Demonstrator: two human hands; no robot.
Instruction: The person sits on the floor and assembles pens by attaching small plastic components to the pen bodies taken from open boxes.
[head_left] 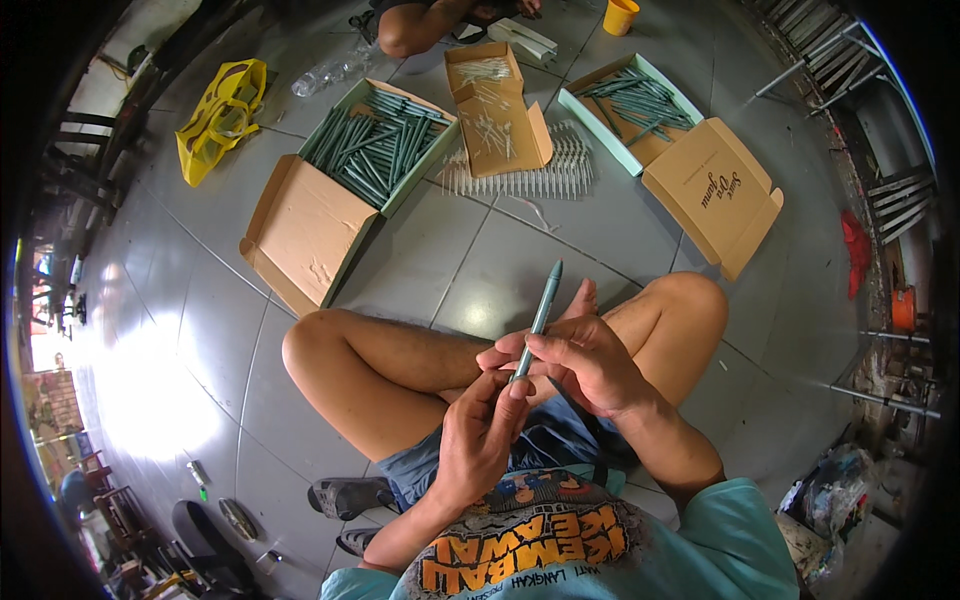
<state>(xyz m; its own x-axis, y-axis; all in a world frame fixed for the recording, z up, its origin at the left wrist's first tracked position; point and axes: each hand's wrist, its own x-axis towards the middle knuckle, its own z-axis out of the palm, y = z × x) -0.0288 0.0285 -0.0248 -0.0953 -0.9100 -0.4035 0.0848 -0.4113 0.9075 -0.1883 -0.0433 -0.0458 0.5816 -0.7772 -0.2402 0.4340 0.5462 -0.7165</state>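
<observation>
The person is sitting cross-legged on the tiled floor, holding a teal pen [541,310] above the lap. The left hand [480,435] is pinching its lower end between fingertips, while the right hand [580,362] is wrapping around the barrel just above. The pen's long axis is running up and slightly rightward, away from both grips, tip pointing toward the open box of pens [375,145] beyond the knees.

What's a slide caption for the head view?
Seated cross-legged on a tiled floor, both hands, left hand and right hand, hold one green pen.
</observation>
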